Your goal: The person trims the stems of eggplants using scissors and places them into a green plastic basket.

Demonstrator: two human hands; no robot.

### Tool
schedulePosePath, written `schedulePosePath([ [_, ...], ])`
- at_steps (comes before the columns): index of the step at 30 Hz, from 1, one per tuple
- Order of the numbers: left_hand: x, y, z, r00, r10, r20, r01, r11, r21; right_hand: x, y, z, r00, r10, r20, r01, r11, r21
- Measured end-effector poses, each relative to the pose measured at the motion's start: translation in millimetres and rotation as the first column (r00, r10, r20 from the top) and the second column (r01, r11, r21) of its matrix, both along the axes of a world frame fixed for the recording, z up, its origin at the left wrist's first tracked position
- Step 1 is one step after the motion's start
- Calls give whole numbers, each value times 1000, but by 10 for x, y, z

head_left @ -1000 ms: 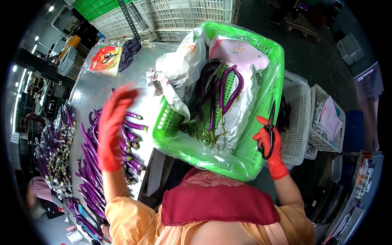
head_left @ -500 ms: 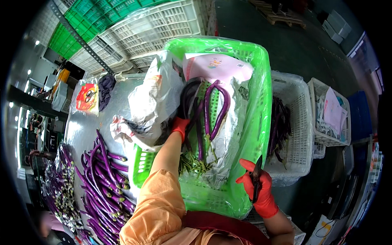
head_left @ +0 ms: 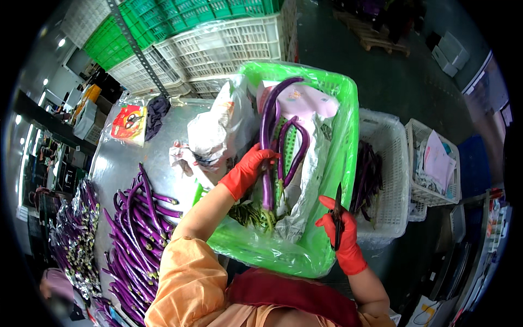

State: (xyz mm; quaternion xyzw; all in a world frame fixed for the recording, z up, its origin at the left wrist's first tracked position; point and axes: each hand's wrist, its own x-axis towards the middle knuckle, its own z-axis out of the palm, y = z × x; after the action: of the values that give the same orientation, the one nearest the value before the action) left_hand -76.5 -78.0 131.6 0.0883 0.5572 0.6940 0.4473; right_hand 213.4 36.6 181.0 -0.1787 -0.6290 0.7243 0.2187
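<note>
My left hand (head_left: 248, 170), in a red glove, is closed round a long purple eggplant (head_left: 265, 128) above a bright green plastic crate (head_left: 355, 131). The eggplant's stem end points toward me and its tip curves away to the right. In the crate lie more eggplants (head_left: 302, 150) and a cluster of green stems (head_left: 242, 214), on newspaper (head_left: 310, 191) and clear plastic film. Beyond the crate's right edge near me, my red-gloved right hand (head_left: 348, 245) grips a pair of dark pruning snips (head_left: 338, 215), blades pointing away.
Many loose eggplants (head_left: 136, 234) lie on the metal table (head_left: 171, 128) at left, beside plastic-wrapped ones (head_left: 81, 245). Crumpled newspaper (head_left: 210, 131) hangs over the crate's left side. White crates (head_left: 397, 163) stand at right; stacked crates (head_left: 229, 43) rise behind.
My left hand has come up out of the crate with an eggplant now raised in it. The right hand keeps the snips in nearly the same place. The view has shifted slightly.
</note>
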Motion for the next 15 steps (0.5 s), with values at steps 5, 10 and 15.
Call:
schedulePosePath([
  [5,199,-124,514,861,-417,292,132,737,663,-84,5,330,973,92,211,-104,993,46],
  [10,536,-185,993,835,-511,205,111,521,846,-515,-444,612,979,202,8,-199,972,-124],
  [15,599,-285,1206,886,-453,95,192,546,815,-644,-978,803,981,152,-122,-180,946,-269],
])
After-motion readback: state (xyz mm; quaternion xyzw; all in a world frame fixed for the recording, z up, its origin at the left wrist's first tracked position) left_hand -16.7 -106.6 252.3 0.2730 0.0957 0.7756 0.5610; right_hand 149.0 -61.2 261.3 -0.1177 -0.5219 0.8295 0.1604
